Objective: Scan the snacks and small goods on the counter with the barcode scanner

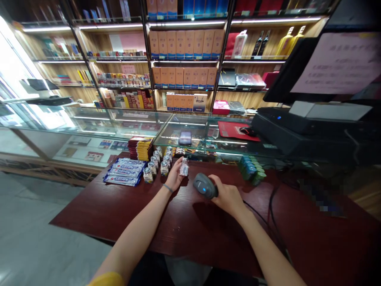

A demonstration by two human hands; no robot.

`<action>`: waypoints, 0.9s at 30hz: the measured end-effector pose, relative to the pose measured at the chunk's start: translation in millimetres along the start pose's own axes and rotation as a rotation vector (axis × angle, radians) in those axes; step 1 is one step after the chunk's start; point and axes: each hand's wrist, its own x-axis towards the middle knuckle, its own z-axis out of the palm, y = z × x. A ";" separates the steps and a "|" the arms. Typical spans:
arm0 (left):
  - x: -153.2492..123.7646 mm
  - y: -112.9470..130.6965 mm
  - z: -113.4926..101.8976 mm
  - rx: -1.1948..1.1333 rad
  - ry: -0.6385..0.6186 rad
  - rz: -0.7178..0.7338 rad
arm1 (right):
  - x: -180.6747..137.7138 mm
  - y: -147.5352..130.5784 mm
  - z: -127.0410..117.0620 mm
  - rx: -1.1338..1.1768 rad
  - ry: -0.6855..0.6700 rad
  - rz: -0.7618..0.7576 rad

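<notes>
My left hand (pixel 175 174) is closed around a small clear bottle (pixel 184 167), held upright just above the dark red wooden table (pixel 125 214). My right hand (pixel 228 195) grips a grey handheld barcode scanner (pixel 204 185), whose head points left toward the bottle. The two are a short gap apart. Just left of my left hand stand several more small clear bottles (pixel 157 161) in rows.
Blue-and-white packets (pixel 124 172) lie at the table's left, with a stack of red and yellow packs (pixel 139 147) behind. Green boxes (pixel 251 169) sit right of the scanner. A glass counter (pixel 190 131) runs behind, carrying a black till (pixel 297 127). Cables (pixel 272 210) cross the table's right side.
</notes>
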 end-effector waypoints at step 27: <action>-0.5 -11.9 5.0 0.189 -0.011 0.172 | -1.0 17.2 -14.1 0.098 0.112 0.179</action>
